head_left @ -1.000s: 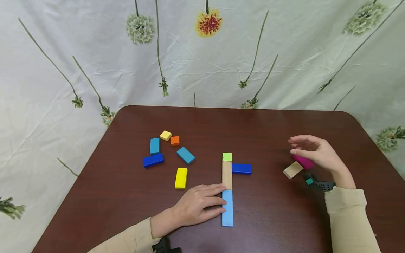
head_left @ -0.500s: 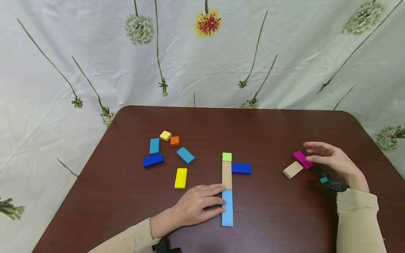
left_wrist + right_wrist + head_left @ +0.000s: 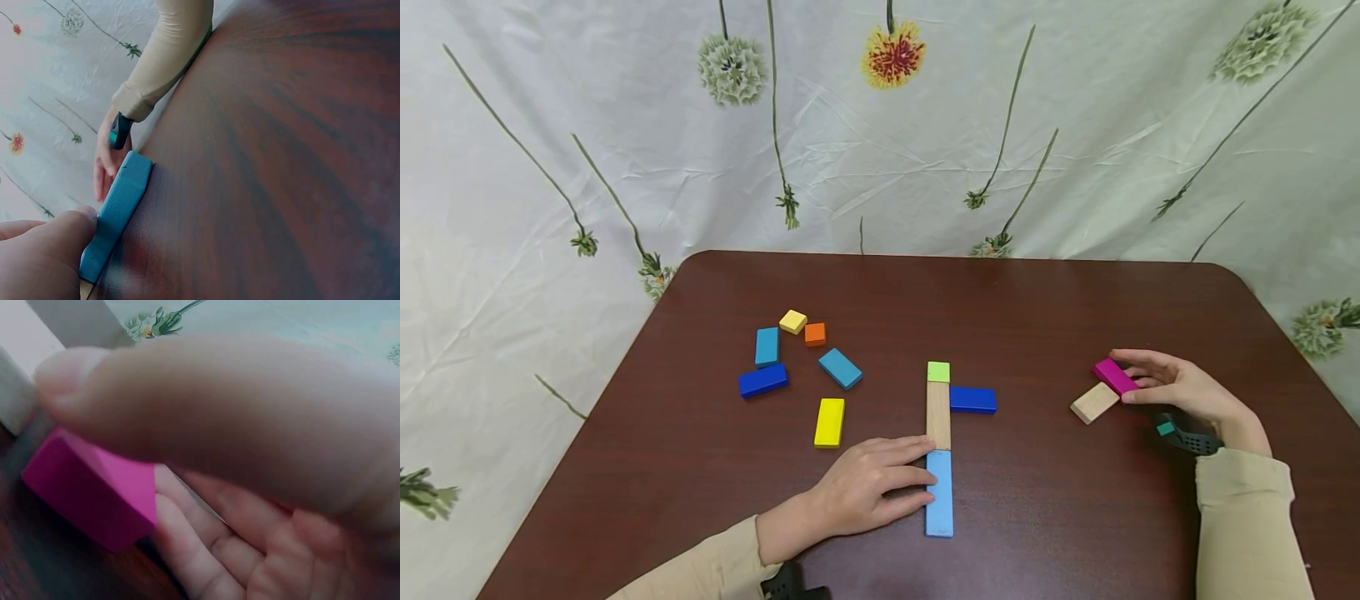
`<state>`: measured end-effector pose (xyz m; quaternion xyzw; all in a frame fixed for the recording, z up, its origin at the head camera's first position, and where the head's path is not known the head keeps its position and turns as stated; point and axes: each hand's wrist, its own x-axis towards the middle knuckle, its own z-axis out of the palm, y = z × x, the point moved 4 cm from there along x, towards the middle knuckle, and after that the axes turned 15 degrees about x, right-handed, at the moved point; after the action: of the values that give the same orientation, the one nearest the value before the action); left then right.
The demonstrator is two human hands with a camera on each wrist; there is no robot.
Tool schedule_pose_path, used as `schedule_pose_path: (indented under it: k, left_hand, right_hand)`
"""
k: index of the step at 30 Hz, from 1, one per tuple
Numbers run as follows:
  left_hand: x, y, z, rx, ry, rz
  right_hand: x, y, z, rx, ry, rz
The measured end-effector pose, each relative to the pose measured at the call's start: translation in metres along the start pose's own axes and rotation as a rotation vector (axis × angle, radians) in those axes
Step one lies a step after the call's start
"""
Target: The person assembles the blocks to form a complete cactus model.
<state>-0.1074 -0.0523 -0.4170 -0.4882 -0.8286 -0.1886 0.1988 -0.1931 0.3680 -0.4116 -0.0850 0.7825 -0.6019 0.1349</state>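
Observation:
My left hand (image 3: 876,483) lies flat on the table with straight fingers, its fingertips touching the left side of the light blue block (image 3: 939,508). That block ends a straight row with a plain wooden block (image 3: 937,412) and a small green block (image 3: 937,372). A dark blue block (image 3: 973,400) sticks out to the right of the wooden one. At the right, my right hand (image 3: 1187,396) holds a magenta block (image 3: 1114,376) between thumb and fingers. In the right wrist view the thumb crosses in front of the magenta block (image 3: 94,494). A second wooden block (image 3: 1094,403) touches its near end.
Left of the row lie a yellow block (image 3: 830,423), two medium blue blocks (image 3: 840,368), another dark blue block (image 3: 763,381), a small orange block (image 3: 815,334) and a pale yellow block (image 3: 793,322). A flowered cloth (image 3: 1075,167) hangs behind the brown table (image 3: 1015,317).
My right hand first drew back to the right from over the magenta block, then came down with thumb and fingers closing around it. The left hand and the row have stayed in place.

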Motion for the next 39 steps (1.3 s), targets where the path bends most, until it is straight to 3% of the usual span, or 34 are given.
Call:
schedule_pose_path:
  k: [8,18,28,33,39]
  left_hand:
    - [0.000,0.000,0.001,0.001,-0.002,-0.002]
    - [0.000,0.000,0.001,0.018,0.007,0.005]
    - [0.000,0.001,0.000,0.056,0.041,0.046]
    - [0.000,0.001,0.001,0.035,0.018,0.020]
    - [0.000,0.001,-0.001,0.053,0.041,0.052]
  right_hand:
    - [0.004,-0.003,0.003,-0.080,-0.043,0.011]
    - [0.006,-0.003,0.004,-0.113,-0.023,0.038]
    - [0.005,-0.002,-0.002,-0.163,0.070,0.095]
    - [0.006,-0.006,-0.001,-0.148,0.122,0.133]
    - [0.012,-0.021,0.007,-0.149,0.192,0.113]
